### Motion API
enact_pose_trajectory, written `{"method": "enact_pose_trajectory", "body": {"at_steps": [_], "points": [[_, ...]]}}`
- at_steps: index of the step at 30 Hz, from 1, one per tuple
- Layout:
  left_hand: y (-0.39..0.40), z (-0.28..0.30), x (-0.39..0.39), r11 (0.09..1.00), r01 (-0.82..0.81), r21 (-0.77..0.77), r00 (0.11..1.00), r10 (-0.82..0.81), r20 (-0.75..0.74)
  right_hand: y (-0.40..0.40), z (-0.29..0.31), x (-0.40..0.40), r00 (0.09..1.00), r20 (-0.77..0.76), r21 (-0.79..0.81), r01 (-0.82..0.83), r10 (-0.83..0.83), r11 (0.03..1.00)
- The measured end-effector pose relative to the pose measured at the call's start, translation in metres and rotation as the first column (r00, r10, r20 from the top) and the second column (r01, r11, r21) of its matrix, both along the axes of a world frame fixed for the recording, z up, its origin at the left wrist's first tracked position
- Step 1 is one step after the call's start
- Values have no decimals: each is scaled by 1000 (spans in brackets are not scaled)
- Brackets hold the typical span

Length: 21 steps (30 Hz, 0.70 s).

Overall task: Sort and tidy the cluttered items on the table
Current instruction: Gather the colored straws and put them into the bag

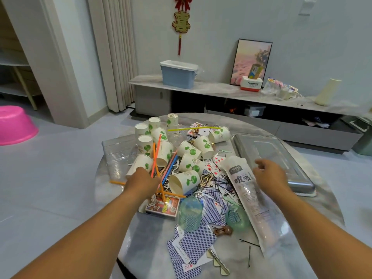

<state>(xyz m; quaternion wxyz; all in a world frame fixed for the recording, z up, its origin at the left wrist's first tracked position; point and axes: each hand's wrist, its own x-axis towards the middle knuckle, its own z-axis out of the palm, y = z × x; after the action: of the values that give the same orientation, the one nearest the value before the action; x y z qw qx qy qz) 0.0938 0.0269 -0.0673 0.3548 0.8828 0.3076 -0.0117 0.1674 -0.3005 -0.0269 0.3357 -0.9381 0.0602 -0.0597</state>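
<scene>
Paper cups (187, 152) with green leaf prints lie all over the middle of the round bench (314, 210), and most are tipped on their sides. That pile of cups is the big landmark. A few cups stand stacked at the far left edge of the pile.

Coloured straws (156, 156) poke across the cups on the left side. Just in front of the cups lie blue-backed playing cards (193, 244), a card box (162, 206), two see-through green cups (189, 216) and thin black hairpins (249, 256). A long plastic straw bag (249, 196) lies to the right of the cups. Farther right of it sits a grey tray (302, 178) with a clear lid. A clear box (116, 156) sits to the left of the cups.

The left hand (141, 181) is down at the near left edge of the cups, right by the straws. It looks like its fingers are curling round them, but I cannot tell for sure. The right hand (268, 172) hangs over the top end of the straw bag with loose fingers and holds nothing.

I think the tidy-up has only just begun. Nothing looks sorted yet, and I can see nothing put inside the tray or the clear box. The cups need stacking, the straws need gathering, the cards need to go in their box, and the pins need picking up.
</scene>
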Motion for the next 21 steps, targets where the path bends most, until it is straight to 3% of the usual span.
{"method": "enact_pose_trajectory", "body": {"at_steps": [5, 11, 16, 21], "points": [[-1, -3, 8, 980, -55, -189, 997, 63, 37, 68, 8, -6, 977, 79, 155, -209, 199, 965], [0, 4, 10, 864, -95, -494, 988, 141, 57, 158, 7, -28, 870, -114, 508, -364, 480, 781], [-3, 7, 5, 765, -42, -643, 988, 129, 89, 208, -4, -39, 777, -303, 503, -362, 552, 785], [-6, 7, 12, 675, -5, -737, 976, 164, 143, 231, -20, -30, 802, -404, 378, -290, 439, 879]]}}
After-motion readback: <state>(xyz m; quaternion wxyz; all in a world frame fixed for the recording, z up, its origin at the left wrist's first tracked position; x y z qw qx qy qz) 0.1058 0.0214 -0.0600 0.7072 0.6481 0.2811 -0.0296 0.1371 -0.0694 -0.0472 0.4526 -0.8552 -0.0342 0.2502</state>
